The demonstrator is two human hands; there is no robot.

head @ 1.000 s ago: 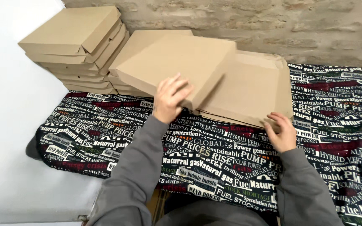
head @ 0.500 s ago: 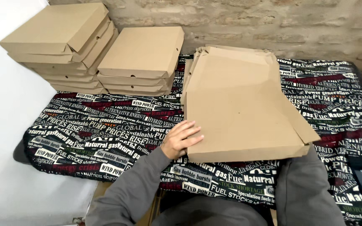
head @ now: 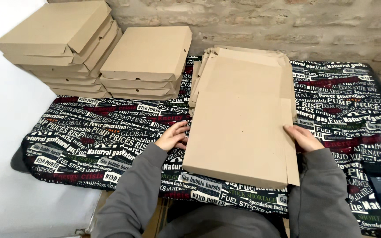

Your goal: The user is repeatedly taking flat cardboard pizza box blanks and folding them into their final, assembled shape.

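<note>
Cardboard sheet [head: 239,136] gripped both edges: left hand [head: 173,136], right hand [head: 304,138].

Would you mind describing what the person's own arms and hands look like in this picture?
Both arms wear long, loose grey sleeves of soft, sweatshirt-like fabric that reach the wrists. The left hand and right hand are bare: no gloves, and no rings or watch that I can see.

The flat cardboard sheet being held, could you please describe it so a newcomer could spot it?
On the printed cloth, find the unfolded stack by the brick wall. The flat sheet lies nearest the person, between left hand and right hand, unlike the folded boxes.
</note>
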